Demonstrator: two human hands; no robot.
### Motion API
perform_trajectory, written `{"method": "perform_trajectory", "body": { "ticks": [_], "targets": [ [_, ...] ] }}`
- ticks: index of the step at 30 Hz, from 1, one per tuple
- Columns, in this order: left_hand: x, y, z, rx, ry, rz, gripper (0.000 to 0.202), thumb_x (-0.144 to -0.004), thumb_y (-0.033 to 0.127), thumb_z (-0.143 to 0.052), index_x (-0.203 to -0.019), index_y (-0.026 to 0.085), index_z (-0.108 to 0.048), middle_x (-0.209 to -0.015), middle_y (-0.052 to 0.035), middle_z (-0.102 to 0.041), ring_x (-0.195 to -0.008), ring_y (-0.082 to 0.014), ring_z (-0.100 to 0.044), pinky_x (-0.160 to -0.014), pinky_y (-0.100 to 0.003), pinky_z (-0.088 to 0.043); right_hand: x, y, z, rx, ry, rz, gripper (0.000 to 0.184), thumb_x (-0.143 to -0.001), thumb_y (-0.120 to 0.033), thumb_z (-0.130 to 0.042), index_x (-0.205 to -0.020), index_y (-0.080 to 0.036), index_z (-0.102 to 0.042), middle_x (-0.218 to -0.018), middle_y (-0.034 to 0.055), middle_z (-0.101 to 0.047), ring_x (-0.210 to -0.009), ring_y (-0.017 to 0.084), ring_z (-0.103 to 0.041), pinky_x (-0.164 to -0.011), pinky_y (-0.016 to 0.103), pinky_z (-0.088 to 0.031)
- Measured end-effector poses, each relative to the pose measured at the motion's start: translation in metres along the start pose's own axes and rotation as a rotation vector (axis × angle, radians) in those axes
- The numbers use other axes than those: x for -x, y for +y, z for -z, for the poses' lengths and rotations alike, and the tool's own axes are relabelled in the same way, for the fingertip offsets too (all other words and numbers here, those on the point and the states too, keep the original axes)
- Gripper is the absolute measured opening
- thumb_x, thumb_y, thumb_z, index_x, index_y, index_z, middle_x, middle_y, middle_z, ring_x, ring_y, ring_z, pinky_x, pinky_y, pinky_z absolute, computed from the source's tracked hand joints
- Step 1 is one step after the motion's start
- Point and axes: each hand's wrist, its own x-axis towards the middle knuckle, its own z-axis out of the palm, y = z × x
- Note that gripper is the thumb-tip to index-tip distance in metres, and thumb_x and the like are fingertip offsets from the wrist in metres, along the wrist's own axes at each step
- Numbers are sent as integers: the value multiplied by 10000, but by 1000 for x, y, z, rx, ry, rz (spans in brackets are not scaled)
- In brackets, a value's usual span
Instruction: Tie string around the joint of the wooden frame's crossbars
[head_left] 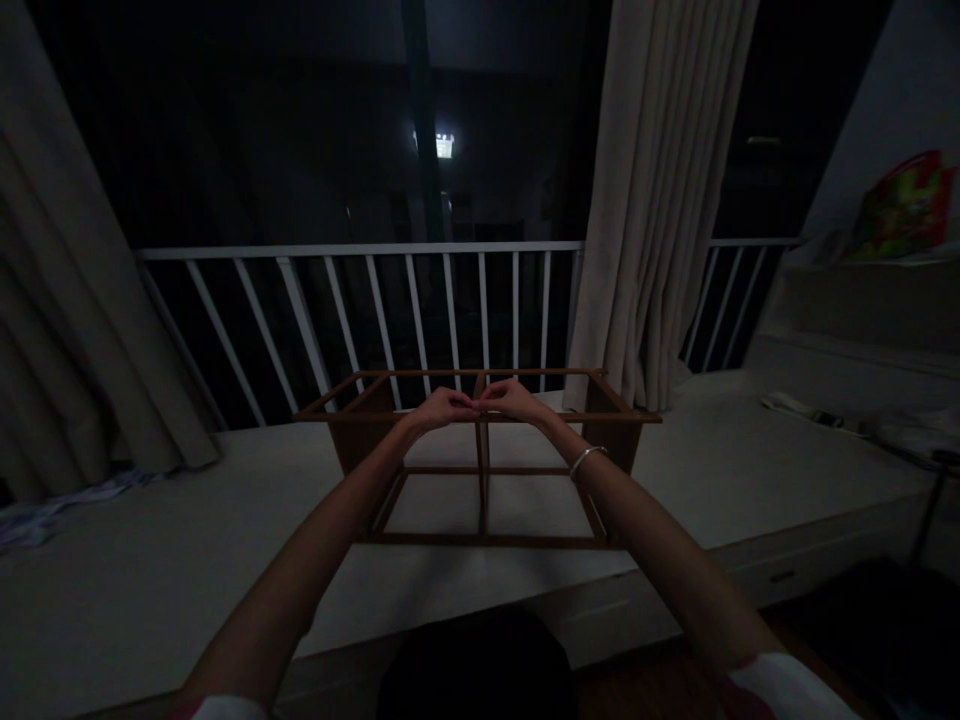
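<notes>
We look down along our bare forearms at an open wooden frame [480,458], a brown rectangular structure of thin rails with a central divider, standing on a white platform [150,570]. Our left hand [442,408] and right hand [514,398] meet above the frame's middle, both curled with the fingertips [474,405] pinched toward each other. We cannot tell whether they grip anything small or touch the top rail. A thin silver bangle [587,460] circles our right wrist.

Beyond the frame runs a white balcony railing [360,248], with night darkness and one bright light [442,145] behind it. A beige curtain [645,200] hangs just right of the frame, and another curtain [82,250] falls well left of it. Crumpled cloth [60,510] lies far to the frame's left, and a colourful package [900,205] stands far to its right.
</notes>
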Motion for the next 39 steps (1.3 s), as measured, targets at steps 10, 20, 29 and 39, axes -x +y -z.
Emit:
{"method": "perform_trajectory", "body": {
  "ticks": [10, 20, 29, 39],
  "targets": [
    [6, 3, 3, -85, 51, -1, 309, -604, 363, -482, -743, 116, -605, -656, -10, -563, -598, -99, -478, -515, -185, -339, 5, -8, 0, 7, -18, 10, 347, -538, -381, -573, -685, -68, -601, -579, 26, -536, -509, 69, -430, -454, 177, -312],
    [-3, -5, 3, -97, 131, -91, 405, -646, 267, -437, -1034, 157, -469, -930, -48, -524, -709, -107, -481, -572, -203, -385, 3, -6, 0, 29, -37, 44, 325, -555, -357, -561, -691, -67, -614, -578, 21, -537, -503, 61, -417, -460, 178, -305],
    [-4, -2, 1, -176, 4, -135, 356, -624, 193, -434, -964, 151, -534, -906, -31, -548, -778, -127, -485, -673, -225, -376, 6, -9, 1, 55, -31, 60, 307, -578, -342, -542, -698, -67, -605, -594, 22, -541, -542, 70, -436, -498, 184, -322],
    [-2, -7, 6, -94, 108, -17, 291, -602, 199, -383, -802, 145, -587, -676, -7, -543, -600, -94, -447, -498, -182, -327, 3, -6, -1, 58, -59, 10, 311, -579, -333, -536, -737, -73, -603, -636, 29, -561, -569, 80, -460, -511, 182, -345]
  ]
}}
